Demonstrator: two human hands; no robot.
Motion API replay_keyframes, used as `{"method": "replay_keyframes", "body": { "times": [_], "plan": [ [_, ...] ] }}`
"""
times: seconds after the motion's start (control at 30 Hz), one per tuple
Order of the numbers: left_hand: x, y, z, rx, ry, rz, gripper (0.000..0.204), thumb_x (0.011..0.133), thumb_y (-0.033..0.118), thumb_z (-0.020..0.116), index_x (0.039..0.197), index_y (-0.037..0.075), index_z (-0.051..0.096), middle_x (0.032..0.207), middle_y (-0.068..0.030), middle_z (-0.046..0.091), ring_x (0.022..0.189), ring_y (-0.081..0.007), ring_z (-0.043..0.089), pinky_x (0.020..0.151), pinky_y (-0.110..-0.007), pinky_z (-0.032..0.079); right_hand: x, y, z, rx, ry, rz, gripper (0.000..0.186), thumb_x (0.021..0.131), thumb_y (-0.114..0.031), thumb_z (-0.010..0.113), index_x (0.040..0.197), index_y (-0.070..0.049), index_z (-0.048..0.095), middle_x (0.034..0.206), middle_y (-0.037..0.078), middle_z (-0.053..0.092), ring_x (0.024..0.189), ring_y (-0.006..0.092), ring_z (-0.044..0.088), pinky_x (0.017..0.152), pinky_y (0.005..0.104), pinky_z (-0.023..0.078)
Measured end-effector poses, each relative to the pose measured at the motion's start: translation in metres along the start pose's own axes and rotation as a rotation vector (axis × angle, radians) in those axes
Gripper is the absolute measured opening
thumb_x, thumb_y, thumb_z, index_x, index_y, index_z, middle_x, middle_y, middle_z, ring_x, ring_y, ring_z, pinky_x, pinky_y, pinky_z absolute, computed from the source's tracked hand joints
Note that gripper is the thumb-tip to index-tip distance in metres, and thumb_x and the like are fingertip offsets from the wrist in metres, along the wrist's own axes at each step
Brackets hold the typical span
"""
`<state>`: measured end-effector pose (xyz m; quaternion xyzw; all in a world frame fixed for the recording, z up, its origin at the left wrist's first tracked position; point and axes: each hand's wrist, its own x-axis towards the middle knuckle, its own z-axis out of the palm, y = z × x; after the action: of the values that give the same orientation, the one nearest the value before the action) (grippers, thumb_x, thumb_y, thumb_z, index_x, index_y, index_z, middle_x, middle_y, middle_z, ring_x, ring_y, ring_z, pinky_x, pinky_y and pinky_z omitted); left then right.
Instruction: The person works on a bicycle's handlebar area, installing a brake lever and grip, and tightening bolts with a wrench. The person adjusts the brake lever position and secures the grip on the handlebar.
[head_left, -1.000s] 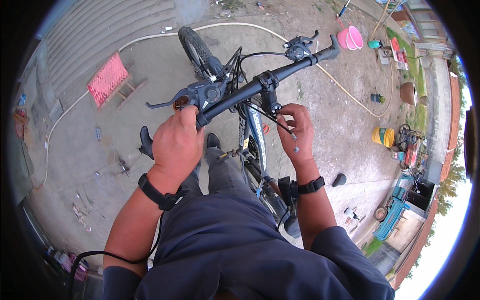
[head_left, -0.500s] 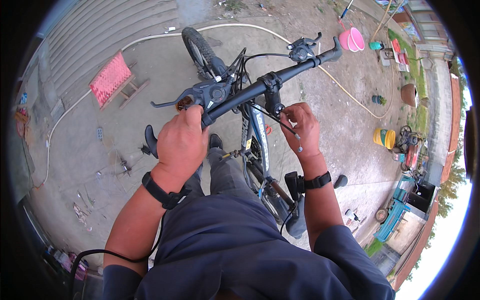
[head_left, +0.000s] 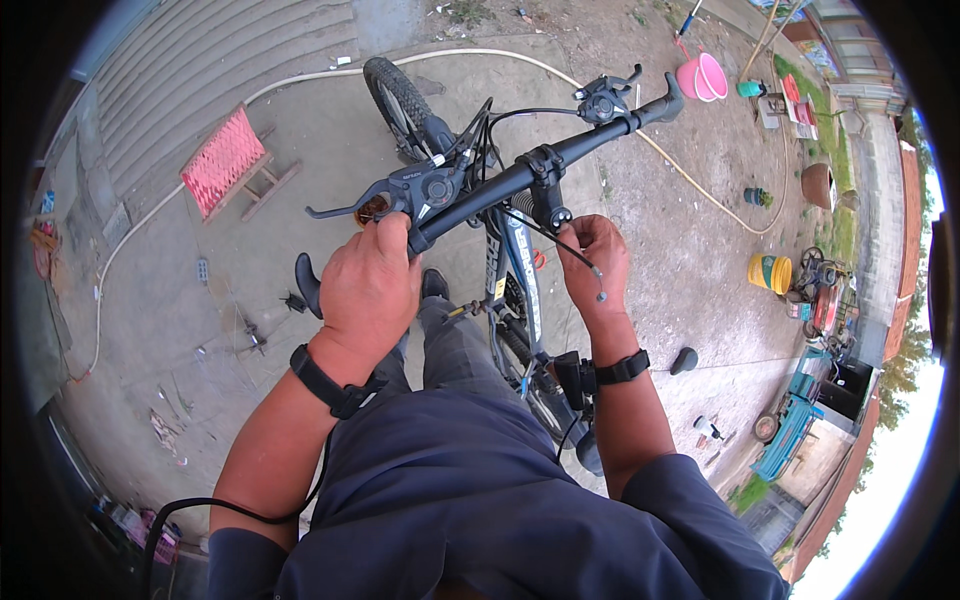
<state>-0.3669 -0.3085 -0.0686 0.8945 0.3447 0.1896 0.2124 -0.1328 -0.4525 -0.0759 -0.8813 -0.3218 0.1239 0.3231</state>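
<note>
Before me stands a bicycle with a black handlebar (head_left: 500, 183). My left hand (head_left: 372, 275) is closed beside the bar's bare left end, its fingertips at the left brake lever and shifter unit (head_left: 425, 188). Whatever its fingers grip is hidden. My right hand (head_left: 598, 262) is near the stem (head_left: 548, 200), thumb and fingers pinched together at a thin black cable (head_left: 540, 230). The cable's loose metal end hangs over that palm. A black curved piece (head_left: 307, 286) shows beside my left hand; I cannot tell whether it is held.
The front wheel (head_left: 396, 100) is turned to the left. A pink-topped stool (head_left: 225, 160) stands at left, and a pale hose (head_left: 470, 52) curves across the ground. On the right are a pink bucket (head_left: 702, 78), a yellow bucket (head_left: 768, 272) and a blue cart (head_left: 788, 440).
My right hand has shifted slightly left and lower, with its fingers drawn closer together. My left hand has moved a little to the right. The bicycle stays nearly in place.
</note>
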Motion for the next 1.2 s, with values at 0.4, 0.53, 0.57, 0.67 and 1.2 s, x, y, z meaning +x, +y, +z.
{"method": "replay_keyframes", "body": {
  "times": [0.4,0.53,0.57,0.67,1.2],
  "plan": [
    [-0.002,-0.006,-0.013,-0.069,-0.129,-0.022,0.046,0.082,0.008,0.077,0.119,0.002,0.052,0.104,-0.0184,0.069,0.092,-0.0396,0.068,0.078,-0.046,0.054,-0.065,0.08,-0.027,-0.253,-0.232,0.19,0.04,0.093,-0.035,0.072,0.11,0.0,0.067,0.095,0.018,0.073,0.09,0.0322,0.072,0.079,0.04,0.055],
    [0.0,-0.008,-0.013,-0.077,-0.161,-0.01,0.046,0.083,0.008,0.076,0.121,0.002,0.051,0.105,-0.0197,0.069,0.094,-0.0405,0.068,0.078,-0.046,0.054,-0.132,0.124,-0.047,-0.508,-0.494,0.341,0.063,0.09,-0.054,0.067,0.13,-0.005,0.063,0.116,0.018,0.072,0.108,0.0342,0.069,0.092,0.0422,0.055],
    [0.0,-0.008,-0.013,-0.083,-0.167,-0.007,0.046,0.083,0.008,0.076,0.121,0.002,0.051,0.105,-0.02,0.069,0.094,-0.0406,0.068,0.078,-0.046,0.054,-0.149,0.13,-0.056,-0.472,-0.506,0.386,0.061,0.088,-0.052,0.069,0.128,-0.007,0.065,0.115,0.017,0.073,0.106,0.0341,0.07,0.091,0.0425,0.055],
    [0.001,-0.009,-0.013,-0.082,-0.173,0.012,0.047,0.083,0.008,0.076,0.122,0.002,0.05,0.105,-0.0207,0.069,0.095,-0.0405,0.068,0.079,-0.046,0.054,-0.185,0.139,-0.073,-0.455,-0.422,0.443,0.055,0.084,-0.049,0.072,0.121,-0.009,0.068,0.109,0.017,0.073,0.1,0.0344,0.071,0.086,0.0435,0.056],
    [-0.011,-0.03,-0.019,0.213,-0.235,0.098,0.044,0.085,0.017,0.077,0.12,0.005,0.054,0.1,-0.0171,0.069,0.087,-0.0388,0.069,0.074,-0.048,0.054,-0.211,0.156,-0.064,-0.519,-0.176,0.47,0.028,0.09,-0.037,0.067,0.104,-0.013,0.073,0.104,0.012,0.074,0.094,0.0336,0.071,0.081,0.0454,0.057]
  ]
}}
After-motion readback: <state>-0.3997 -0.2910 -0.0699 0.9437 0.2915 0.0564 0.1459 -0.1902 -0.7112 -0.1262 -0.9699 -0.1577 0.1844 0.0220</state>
